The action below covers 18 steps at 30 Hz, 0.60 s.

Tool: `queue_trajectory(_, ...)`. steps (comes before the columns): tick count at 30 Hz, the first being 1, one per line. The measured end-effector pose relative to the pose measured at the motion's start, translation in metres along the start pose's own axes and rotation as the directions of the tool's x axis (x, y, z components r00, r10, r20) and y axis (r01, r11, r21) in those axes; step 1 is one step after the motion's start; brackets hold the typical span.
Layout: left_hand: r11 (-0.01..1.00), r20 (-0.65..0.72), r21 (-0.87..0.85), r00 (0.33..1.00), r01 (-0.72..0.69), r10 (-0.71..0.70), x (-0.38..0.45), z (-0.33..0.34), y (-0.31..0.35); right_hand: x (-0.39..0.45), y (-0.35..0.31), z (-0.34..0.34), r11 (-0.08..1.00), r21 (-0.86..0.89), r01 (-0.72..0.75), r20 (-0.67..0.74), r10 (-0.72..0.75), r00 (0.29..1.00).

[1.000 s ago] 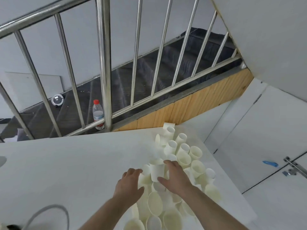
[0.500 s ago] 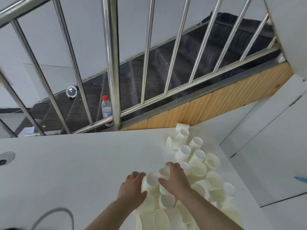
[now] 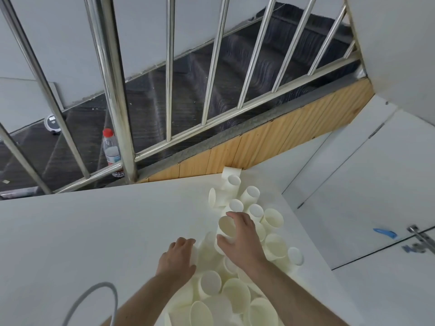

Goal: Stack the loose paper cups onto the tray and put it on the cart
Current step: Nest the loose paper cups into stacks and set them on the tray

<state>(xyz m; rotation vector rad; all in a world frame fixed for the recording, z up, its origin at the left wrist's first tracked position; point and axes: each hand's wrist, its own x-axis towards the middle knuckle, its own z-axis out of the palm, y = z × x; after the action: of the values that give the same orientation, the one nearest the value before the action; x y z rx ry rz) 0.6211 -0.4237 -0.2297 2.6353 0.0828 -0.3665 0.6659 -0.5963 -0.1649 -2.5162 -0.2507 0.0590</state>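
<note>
Several loose white paper cups (image 3: 274, 247) lie in a heap on the right part of a white table (image 3: 94, 231), some upright, some on their sides. My right hand (image 3: 243, 245) grips one tilted cup (image 3: 225, 226) above the heap, its mouth turned to the left. My left hand (image 3: 177, 260) curls against the side of another cup (image 3: 207, 249) at the heap's left edge. Neither a tray nor a cart is in view.
A steel railing (image 3: 110, 78) runs just behind the table, with dark stairs beyond it. A red-capped plastic bottle (image 3: 111, 149) stands at the foot of the railing. A grey hose loop (image 3: 98, 292) lies at the near left. White doors with a metal latch (image 3: 421, 237) are on the right.
My right hand has lifted a cup off the heap and tilted it. My left hand has slid a little toward me along the heap's left side. The view shifted slightly.
</note>
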Motion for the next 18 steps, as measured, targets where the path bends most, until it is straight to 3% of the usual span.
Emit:
queue_trajectory(10, 0.968, -0.182, -0.207, 0.967, 0.14, -0.179, -0.001, -0.026, -0.049, 0.017, -0.016, 0.018, 0.994, 0.047, 0.102, -0.015, -0.101, 0.995)
queue_trajectory(18, 0.971, -0.201, -0.087, 0.951, 0.223, -0.237, -0.021, -0.044, -0.076, 0.037, -0.043, 0.069, 0.984, -0.072, 0.164, 0.226, -0.144, 0.963)
